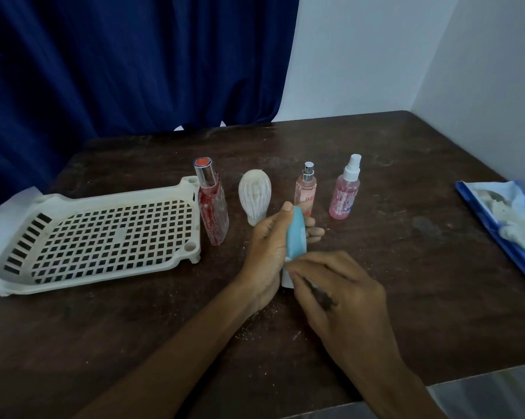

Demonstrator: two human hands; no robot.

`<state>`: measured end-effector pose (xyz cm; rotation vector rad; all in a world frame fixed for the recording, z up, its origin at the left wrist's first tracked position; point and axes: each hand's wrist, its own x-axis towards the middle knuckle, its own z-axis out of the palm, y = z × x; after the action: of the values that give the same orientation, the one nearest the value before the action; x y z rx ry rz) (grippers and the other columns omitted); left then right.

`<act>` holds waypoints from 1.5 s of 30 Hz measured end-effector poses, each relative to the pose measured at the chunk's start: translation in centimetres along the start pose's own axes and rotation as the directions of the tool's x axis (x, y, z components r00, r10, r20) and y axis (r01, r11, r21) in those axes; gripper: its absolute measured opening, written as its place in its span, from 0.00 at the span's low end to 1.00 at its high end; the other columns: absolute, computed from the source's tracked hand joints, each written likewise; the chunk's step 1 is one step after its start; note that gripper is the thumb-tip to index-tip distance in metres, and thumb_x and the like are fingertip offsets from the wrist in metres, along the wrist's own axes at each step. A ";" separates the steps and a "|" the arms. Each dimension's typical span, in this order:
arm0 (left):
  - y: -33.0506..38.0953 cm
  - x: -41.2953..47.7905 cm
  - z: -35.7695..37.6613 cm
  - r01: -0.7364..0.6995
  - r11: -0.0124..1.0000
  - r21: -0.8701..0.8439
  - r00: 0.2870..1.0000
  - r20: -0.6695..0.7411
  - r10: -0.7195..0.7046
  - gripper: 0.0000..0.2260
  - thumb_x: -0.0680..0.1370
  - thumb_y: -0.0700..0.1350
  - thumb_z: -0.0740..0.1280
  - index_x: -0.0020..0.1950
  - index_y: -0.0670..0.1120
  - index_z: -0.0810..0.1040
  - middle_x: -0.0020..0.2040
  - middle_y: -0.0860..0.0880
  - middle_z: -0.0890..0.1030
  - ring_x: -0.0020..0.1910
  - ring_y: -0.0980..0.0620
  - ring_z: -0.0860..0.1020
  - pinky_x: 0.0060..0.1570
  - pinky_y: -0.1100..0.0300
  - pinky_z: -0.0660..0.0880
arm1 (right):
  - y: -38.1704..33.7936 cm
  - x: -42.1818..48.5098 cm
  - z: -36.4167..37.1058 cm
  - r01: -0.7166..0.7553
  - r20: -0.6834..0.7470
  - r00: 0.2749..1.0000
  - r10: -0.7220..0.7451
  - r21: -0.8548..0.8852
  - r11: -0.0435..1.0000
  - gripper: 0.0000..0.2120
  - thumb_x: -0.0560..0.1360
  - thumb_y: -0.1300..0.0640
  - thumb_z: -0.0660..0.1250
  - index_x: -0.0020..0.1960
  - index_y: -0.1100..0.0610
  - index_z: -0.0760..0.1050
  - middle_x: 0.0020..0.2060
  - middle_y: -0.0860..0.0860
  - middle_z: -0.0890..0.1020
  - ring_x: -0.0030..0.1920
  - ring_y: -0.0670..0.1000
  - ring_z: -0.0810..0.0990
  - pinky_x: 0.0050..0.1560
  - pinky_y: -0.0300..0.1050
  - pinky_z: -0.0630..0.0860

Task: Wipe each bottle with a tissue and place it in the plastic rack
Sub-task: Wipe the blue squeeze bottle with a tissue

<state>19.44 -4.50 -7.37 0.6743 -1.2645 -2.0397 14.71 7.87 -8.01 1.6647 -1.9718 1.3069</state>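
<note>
My left hand grips a light blue bottle above the middle of the dark wooden table. My right hand presses a white tissue against the bottle's lower end; most of the tissue is hidden by the fingers. The white plastic rack lies at the left with nothing in it. Behind my hands stand a tall red bottle with a silver cap, a white ribbed bottle, a pink spray bottle with a silver nozzle and a pink spray bottle with a white nozzle.
A blue tissue pack with white tissues pulled out lies at the table's right edge. A blue curtain hangs behind the table, white walls at the right. White crumbs are scattered on the wood near my hands.
</note>
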 end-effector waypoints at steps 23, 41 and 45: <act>-0.1 -0.5 0.3 -0.058 0.998 -0.016 0.997 0.055 0.058 0.21 0.86 0.52 0.51 0.56 0.44 0.81 0.42 0.46 0.83 0.40 0.49 0.83 0.41 0.56 0.81 | 1.0 -0.1 -0.2 -0.125 -0.079 0.989 0.125 0.014 0.992 0.10 0.71 0.68 0.75 0.49 0.57 0.84 0.47 0.47 0.84 0.48 0.46 0.82 0.52 0.38 0.77; 0.2 -0.3 0.0 -0.052 0.989 -0.139 0.998 -0.027 0.048 0.21 0.86 0.48 0.50 0.52 0.38 0.79 0.38 0.43 0.80 0.32 0.48 0.79 0.37 0.56 0.79 | 0.1 -0.5 -0.1 -0.068 -0.016 0.998 0.068 -0.037 0.997 0.07 0.72 0.63 0.72 0.48 0.56 0.85 0.47 0.47 0.85 0.47 0.44 0.81 0.53 0.29 0.73; 0.1 -0.5 0.3 -0.040 0.984 -0.173 0.999 0.011 0.042 0.20 0.85 0.49 0.51 0.52 0.38 0.79 0.38 0.43 0.79 0.33 0.48 0.78 0.36 0.56 0.76 | 0.7 0.2 -0.5 -0.099 -0.033 0.995 0.098 -0.023 0.995 0.05 0.72 0.63 0.71 0.46 0.57 0.84 0.45 0.47 0.84 0.45 0.47 0.82 0.49 0.34 0.74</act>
<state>19.64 -3.97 -7.11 0.5490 -1.0848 -2.0946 13.92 8.07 -7.93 1.5437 -2.0665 1.3282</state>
